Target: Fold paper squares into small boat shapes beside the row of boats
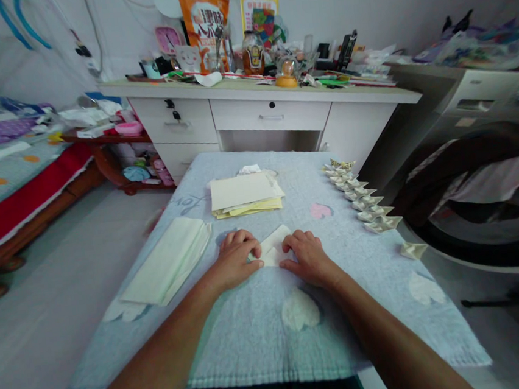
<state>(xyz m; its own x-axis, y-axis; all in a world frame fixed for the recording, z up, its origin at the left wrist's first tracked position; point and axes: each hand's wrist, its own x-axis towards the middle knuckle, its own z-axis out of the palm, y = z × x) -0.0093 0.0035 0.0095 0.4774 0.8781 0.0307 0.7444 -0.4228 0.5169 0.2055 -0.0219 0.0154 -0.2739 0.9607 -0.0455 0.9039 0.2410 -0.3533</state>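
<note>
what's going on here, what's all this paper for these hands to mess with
A person's left hand and right hand are on a small folded paper lying on a pale blue cloth. A paper stack sits beyond it, with a longer paper pile to the left. Folded paper boats line the right side; another folded piece lies nearer the person.

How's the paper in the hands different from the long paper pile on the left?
The held paper is smaller than the long pile. The left hand and right hand touch the held paper; neither touches the long pile. Both are pale paper.
</note>
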